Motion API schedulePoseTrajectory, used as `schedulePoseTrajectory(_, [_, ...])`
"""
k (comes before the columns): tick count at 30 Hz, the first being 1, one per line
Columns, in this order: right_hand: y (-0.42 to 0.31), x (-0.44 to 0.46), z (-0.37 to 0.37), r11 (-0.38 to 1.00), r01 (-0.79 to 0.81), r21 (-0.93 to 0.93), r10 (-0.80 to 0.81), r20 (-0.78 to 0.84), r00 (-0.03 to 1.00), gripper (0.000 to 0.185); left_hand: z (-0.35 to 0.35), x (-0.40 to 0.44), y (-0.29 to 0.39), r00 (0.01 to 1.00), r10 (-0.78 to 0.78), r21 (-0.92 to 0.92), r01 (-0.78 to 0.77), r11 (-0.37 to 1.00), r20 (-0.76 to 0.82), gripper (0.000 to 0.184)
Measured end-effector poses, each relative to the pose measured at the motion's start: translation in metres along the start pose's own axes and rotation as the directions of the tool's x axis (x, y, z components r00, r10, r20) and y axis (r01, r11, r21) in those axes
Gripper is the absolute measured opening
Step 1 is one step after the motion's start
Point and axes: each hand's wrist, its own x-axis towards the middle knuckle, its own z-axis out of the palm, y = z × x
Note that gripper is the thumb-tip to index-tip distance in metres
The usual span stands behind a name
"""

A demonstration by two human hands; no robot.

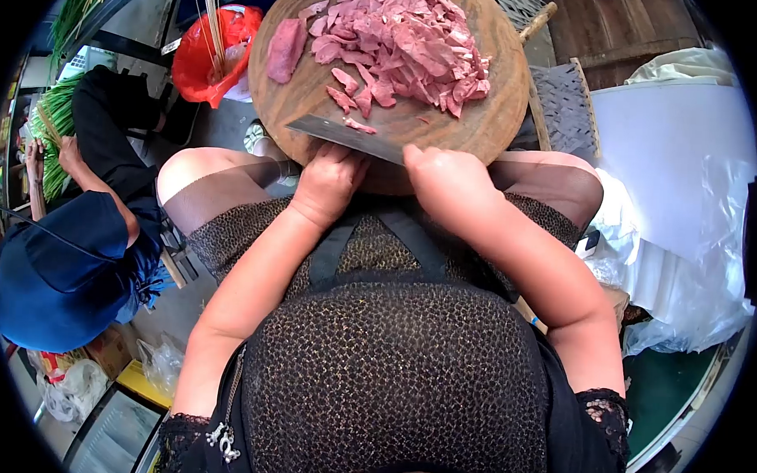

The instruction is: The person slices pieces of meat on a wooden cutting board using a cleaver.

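Observation:
My right hand [449,179] is closed round the handle end of a knife [348,138], whose broad blade points left over the near part of a round wooden chopping board [504,99]. Right beside the blade's near side, my left hand [326,183] has its fingers curled in at the board's near edge. Whatever those fingers press on is hidden. A thin strip of meat [360,126] lies just beyond the blade. Farther back are a heap of sliced raw meat [410,42] and an uncut piece of meat [286,51] to its left.
Left of the board stands a red plastic-lined bucket [203,68] with thin sticks. A person in a dark blue hat [56,284] handles green stalks [58,113] at the left. A woven chair [566,110] stands at right, near a white panel [673,155] and clear plastic sheeting [702,273].

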Motion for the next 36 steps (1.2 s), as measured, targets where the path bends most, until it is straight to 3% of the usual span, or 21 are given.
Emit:
schedulePoseTrajectory(3, [0.006,0.018,0.003,0.999,0.03,0.016,-0.029,-0.019,0.999,0.011,-0.002,0.001,0.001,0.999,0.034,0.014,-0.034,0.999,-0.004,0.036])
schedulePoseTrajectory(4, [0.014,0.017,0.009,0.995,0.067,0.072,-0.055,-0.155,0.986,0.011,-0.002,0.0,0.0,0.999,0.051,0.007,-0.051,0.999,0.015,0.036])
schedulePoseTrajectory(7, [0.027,-0.002,0.012,0.99,0.098,0.101,-0.063,-0.3,0.952,0.013,0.001,0.001,-0.002,0.988,0.155,0.147,-0.151,0.977,-0.014,0.035])
schedulePoseTrajectory(11, [0.024,-0.044,-0.003,0.996,0.075,0.054,-0.062,-0.21,0.976,0.012,0.002,-0.004,-0.004,0.974,0.21,0.272,-0.224,0.936,0.079,0.03])
schedulePoseTrajectory(13, [0.021,-0.056,-0.011,1.0,0.021,-0.005,-0.021,-0.082,0.996,0.012,0.009,-0.009,-0.004,0.987,0.152,0.209,-0.16,0.965,0.057,0.031])
schedulePoseTrajectory(15, [0.021,-0.059,-0.011,1.0,0.004,-0.009,-0.005,-0.064,0.998,0.011,0.012,-0.013,-0.003,0.996,0.033,0.15,-0.044,0.988,0.077,0.035])
schedulePoseTrajectory(18, [0.023,-0.057,-0.009,0.997,0.041,-0.071,-0.048,-0.101,0.994,0.019,0.01,-0.01,-0.005,0.995,0.104,0.147,-0.104,0.984,0.009,0.036])
schedulePoseTrajectory(20, [0.015,-0.05,-0.02,0.998,-0.019,-0.063,0.021,0.028,0.999,0.01,0.007,-0.008,-0.003,0.995,0.095,0.125,-0.095,0.988,0.002,0.036])
schedulePoseTrajectory(23, [0.009,-0.04,-0.023,0.998,-0.038,-0.049,0.041,0.062,0.997,0.011,-0.001,0.0,0.001,0.997,0.082,0.078,-0.081,0.994,-0.011,0.035])
schedulePoseTrajectory(25, [0.005,-0.029,-0.021,0.999,-0.039,-0.028,0.041,0.078,0.996,0.011,-0.002,0.001,0.001,0.996,0.084,0.052,-0.083,0.995,-0.017,0.034])
schedulePoseTrajectory(27, [0.003,-0.015,-0.015,0.999,-0.041,-0.007,0.041,0.09,0.995,0.011,0.001,-0.003,-0.002,1.0,-0.013,-0.027,0.014,1.0,0.023,0.031])
schedulePoseTrajectory(28, [0.002,-0.009,-0.009,1.0,-0.007,-0.001,0.007,0.025,1.0,0.012,0.002,-0.004,-0.005,1.0,-0.013,-0.026,0.014,1.0,0.023,0.031])
schedulePoseTrajectory(30, [0.003,0.006,0.002,1.0,0.022,-0.013,-0.022,-0.042,0.999,0.014,0.001,-0.002,-0.011,0.997,0.073,0.119,-0.076,0.99,0.032,0.033])
schedulePoseTrajectory(36, [0.014,0.021,0.0,1.0,0.011,0.027,-0.011,-0.002,1.0,0.017,-0.006,-0.001,-0.006,0.991,0.07,0.205,-0.093,0.974,0.115,0.037])
